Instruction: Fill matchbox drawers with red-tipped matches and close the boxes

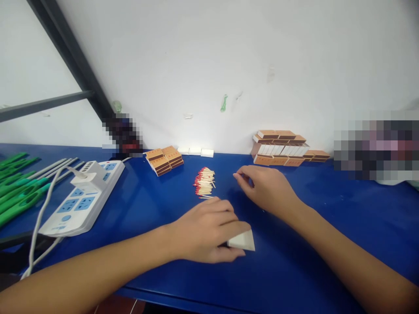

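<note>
My left hand (212,233) is closed around a small white matchbox tray (245,240) low over the blue table; the fingers hide much of the tray. Beyond it and to the right, my right hand (268,187) has its thumb and forefinger pinched together. Whether anything is between those fingertips is too small to tell. A loose pile of red-tipped matches (205,181) lies to the left of my right hand and past my left hand.
Stacked matchboxes (165,159) stand left of several white trays (195,151) by the wall. A larger matchbox stack (278,160) is at the back right. To the left lie a white power strip (85,205) with its cable and green-handled tools (24,196).
</note>
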`<state>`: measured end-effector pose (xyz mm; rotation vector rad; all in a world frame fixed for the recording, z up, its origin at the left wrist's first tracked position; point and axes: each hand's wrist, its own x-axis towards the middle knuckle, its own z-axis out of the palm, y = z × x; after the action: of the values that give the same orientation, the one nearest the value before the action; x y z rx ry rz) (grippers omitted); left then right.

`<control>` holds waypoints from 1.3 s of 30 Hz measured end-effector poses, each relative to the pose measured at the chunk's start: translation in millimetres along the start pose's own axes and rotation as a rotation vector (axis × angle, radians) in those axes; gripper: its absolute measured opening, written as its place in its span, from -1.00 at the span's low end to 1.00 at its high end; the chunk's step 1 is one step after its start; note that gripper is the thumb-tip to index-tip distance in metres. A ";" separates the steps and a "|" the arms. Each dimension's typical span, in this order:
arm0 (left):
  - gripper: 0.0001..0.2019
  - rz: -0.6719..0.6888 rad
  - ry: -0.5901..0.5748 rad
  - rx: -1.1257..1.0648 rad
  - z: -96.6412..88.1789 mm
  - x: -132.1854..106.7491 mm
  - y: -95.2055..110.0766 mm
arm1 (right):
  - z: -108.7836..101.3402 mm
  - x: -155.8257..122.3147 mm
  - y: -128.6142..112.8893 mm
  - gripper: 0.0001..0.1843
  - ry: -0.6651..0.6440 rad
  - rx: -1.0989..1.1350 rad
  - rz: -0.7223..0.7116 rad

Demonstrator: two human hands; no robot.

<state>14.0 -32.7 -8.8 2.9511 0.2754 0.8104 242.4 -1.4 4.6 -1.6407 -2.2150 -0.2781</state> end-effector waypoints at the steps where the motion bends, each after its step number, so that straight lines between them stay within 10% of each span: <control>1: -0.60 0.009 -0.008 0.000 0.8 -0.2 1.6 | -1.2 1.3 3.5 -0.70 0.006 -0.002 0.009; 7: -0.57 0.033 0.003 0.107 -1.2 0.0 -1.9 | 0.9 3.9 15.6 -0.77 -0.025 0.154 -0.099; 15: -0.63 0.233 0.142 0.213 -2.6 4.3 12.4 | 12.5 -11.6 -43.5 -0.76 -0.128 0.403 -0.333; 39: -0.65 0.250 0.179 0.255 -4.8 3.8 6.5 | 21.3 4.6 -61.1 -0.86 -0.244 0.325 -0.224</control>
<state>15.8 -38.3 -2.1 3.1978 0.0180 1.1535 179.4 -8.0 -9.4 -1.3136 -2.4685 0.2283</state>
